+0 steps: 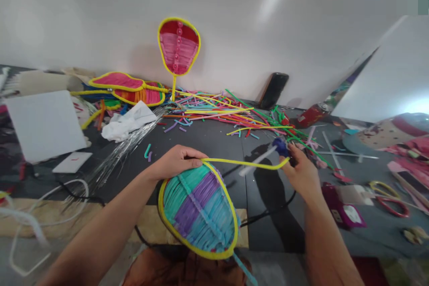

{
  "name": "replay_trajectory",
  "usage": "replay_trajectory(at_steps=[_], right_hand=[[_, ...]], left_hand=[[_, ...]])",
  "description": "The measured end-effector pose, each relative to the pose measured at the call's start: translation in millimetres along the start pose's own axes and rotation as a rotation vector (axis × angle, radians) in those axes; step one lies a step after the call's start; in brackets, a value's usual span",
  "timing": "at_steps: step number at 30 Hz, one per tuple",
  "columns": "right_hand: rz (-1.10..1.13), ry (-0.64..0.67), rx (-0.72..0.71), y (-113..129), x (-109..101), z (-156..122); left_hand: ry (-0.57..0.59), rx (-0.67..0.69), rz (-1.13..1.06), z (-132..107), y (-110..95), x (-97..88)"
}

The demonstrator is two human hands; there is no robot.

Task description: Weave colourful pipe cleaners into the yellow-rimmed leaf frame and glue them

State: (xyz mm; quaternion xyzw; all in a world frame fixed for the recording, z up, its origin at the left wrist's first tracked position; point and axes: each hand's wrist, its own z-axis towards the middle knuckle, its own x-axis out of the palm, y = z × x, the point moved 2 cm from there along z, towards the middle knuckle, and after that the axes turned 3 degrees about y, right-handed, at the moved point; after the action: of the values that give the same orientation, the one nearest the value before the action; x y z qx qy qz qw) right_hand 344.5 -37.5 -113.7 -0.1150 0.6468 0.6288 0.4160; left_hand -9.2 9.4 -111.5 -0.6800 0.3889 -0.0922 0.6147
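Note:
My left hand (179, 161) pinches the top edge of a rounded pipe-cleaner panel (197, 205). The panel has green, purple and blue bands, a lengthwise rib and a yellow rim. From that edge a loose yellow pipe cleaner (244, 163) stretches right, its end bending up by the thumb of my right hand (301, 170). Closed in the right hand is a dark blue glue gun (280, 146), partly hidden by the fingers, with a translucent glue stick (258, 161) pointing down and left. Below the panel hangs a blue pipe-cleaner tail (244, 269).
Behind stands a pink and red panel (179, 47) on a yellow stem. Loose pipe cleaners (217, 111), thin wires (124, 143) and crumpled tissue (129, 120) lie across the dark table. A phone (274, 90) leans at the back; a red can (313, 114) and scissors (390, 203) are right.

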Motion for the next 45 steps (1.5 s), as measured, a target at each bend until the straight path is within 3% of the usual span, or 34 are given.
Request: replay_trajectory(at_steps=[4,8,11,15,17,21,29,38,45], right_hand=[[0.449,-0.019,0.091,10.1,-2.7,3.7],[0.929,0.139,0.125,25.3,10.1,0.8],[0.941,0.352,0.09,34.7,22.0,-8.3],[0.823,0.758,-0.024,43.6,35.5,-28.7],[0.758,0.855,-0.09,46.0,39.5,-36.7],[0.637,0.884,-0.19,46.5,47.1,-43.1],[0.616,0.929,-0.16,47.7,53.2,-46.8],[0.365,0.727,-0.54,48.7,34.5,-47.1],[0.288,0.684,-0.687,46.4,44.0,-45.8]], left_hand=[[-0.009,-0.01,-0.01,1.0,1.4,-0.2],[-0.02,-0.034,-0.027,4.2,6.7,-0.9],[-0.009,-0.04,-0.078,5.2,10.2,-0.4],[-0.011,-0.06,-0.126,4.4,9.8,0.7],[-0.004,-0.072,-0.142,3.5,7.9,1.5],[0.017,-0.079,-0.177,1.5,5.6,3.7],[0.042,-0.079,-0.203,-0.4,9.4,7.4],[0.014,-0.07,-0.414,1.5,6.3,10.8],[0.039,-0.083,-0.424,1.7,2.8,11.8]])
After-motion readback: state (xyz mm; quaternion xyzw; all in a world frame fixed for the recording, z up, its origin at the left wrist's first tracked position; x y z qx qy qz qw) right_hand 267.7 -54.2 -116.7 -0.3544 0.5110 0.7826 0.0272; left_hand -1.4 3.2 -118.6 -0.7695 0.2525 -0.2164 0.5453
